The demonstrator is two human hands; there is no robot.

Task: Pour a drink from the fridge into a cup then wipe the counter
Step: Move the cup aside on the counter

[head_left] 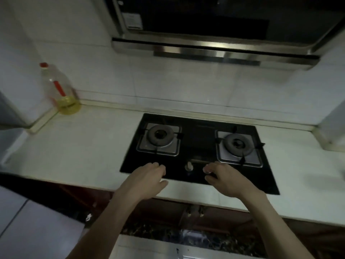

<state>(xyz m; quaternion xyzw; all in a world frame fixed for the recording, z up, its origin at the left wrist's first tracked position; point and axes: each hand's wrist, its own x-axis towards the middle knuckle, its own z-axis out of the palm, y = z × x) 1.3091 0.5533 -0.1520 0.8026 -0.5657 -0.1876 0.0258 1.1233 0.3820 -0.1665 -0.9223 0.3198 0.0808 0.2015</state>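
Observation:
I look down at a pale counter (78,150) with a black two-burner gas hob (197,146) set into it. My left hand (149,176) hovers over the hob's front left edge, palm down, fingers loosely curled, holding nothing. My right hand (222,176) is over the hob's front edge to the right of a small metal knob (189,166), fingers bent and apart, also with nothing in it. No cup, drink or cloth is in view. The grey edge of an appliance (9,113), possibly the fridge, shows at the far left.
A clear oil bottle (59,88) with a red cap and a little yellow oil stands in the back left corner. A steel range hood (214,34) hangs above the hob. White tiles cover the wall. Dark cabinet fronts (168,217) lie under the counter.

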